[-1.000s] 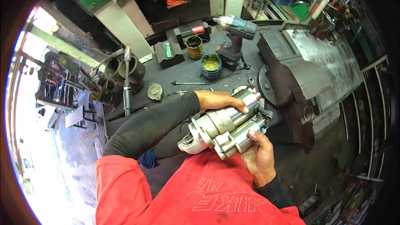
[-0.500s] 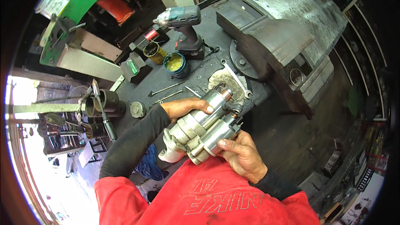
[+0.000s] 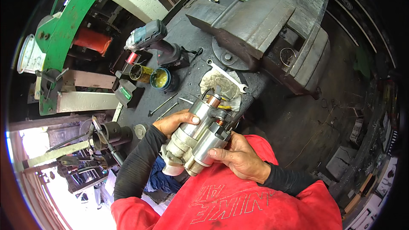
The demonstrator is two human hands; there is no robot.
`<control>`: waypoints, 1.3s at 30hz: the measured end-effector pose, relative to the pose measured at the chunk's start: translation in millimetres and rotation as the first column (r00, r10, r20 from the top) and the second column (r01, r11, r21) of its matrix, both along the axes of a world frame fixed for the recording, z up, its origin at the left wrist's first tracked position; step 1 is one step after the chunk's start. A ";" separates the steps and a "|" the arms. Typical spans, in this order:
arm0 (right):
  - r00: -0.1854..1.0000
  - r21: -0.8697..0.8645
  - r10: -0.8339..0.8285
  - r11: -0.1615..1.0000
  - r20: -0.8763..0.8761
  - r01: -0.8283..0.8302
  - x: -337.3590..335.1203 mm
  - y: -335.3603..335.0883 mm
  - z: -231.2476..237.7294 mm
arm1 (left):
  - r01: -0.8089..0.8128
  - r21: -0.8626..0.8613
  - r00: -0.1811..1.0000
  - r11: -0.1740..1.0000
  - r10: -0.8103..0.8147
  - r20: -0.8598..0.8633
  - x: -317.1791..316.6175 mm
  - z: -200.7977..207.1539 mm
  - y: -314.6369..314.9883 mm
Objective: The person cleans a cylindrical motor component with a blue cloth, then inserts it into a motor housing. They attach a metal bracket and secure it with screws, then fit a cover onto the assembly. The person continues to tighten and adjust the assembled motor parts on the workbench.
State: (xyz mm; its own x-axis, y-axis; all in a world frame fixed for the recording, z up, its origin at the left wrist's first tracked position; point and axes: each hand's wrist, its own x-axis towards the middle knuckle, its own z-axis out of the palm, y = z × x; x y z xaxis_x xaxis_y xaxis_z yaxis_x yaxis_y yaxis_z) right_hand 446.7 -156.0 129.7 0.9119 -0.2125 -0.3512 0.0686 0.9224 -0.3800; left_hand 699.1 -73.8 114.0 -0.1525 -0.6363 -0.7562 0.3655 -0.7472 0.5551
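A silver starter motor (image 3: pixel 182 141) with a smaller cylinder, its solenoid (image 3: pixel 209 145), along its side is held tilted in front of my red shirt. My left hand (image 3: pixel 175 121) wraps around the larger cylinder from the left, thumb on top. My right hand (image 3: pixel 243 158) grips the solenoid from the right, its thumb pressed on the metal; the fingers beneath are partly hidden. Just beyond the motor's copper-coloured end lie a stained cloth (image 3: pixel 208 81), a combination wrench (image 3: pixel 228 76) and a yellow-handled tool (image 3: pixel 224 107) partly hidden by the motor.
A heavy bench vise (image 3: pixel 251 25) stands at the back right of the dark workbench. To the left are a cordless impact wrench (image 3: pixel 149 36), a blue tub of yellow grease (image 3: pixel 164 81), a yellow can (image 3: pixel 142 73), long bolts (image 3: pixel 164 103) and a round metal cap (image 3: pixel 139 131).
The view has shifted, so the bench things sit further left in the picture. The motor stays in both hands, turned slightly more upright. The yellow-handled tool now shows beyond it.
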 end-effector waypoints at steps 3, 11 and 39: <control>1.000 -0.025 -0.003 1.000 -0.005 0.003 -0.1 -0.5 -2.2 | -0.057 0.024 0.998 0.998 0.056 0.029 -0.7 -4.4 2.0; 1.000 -0.090 -0.030 0.996 0.002 0.030 0.2 -0.9 -5.9 | -0.020 -0.058 0.994 0.998 0.014 -0.105 3.3 -1.6 -3.8; 0.998 -0.170 -0.060 0.984 -0.025 0.055 -4.1 -15.5 -1.1 | -0.091 0.047 0.994 0.995 0.093 -0.052 -1.7 0.2 -12.3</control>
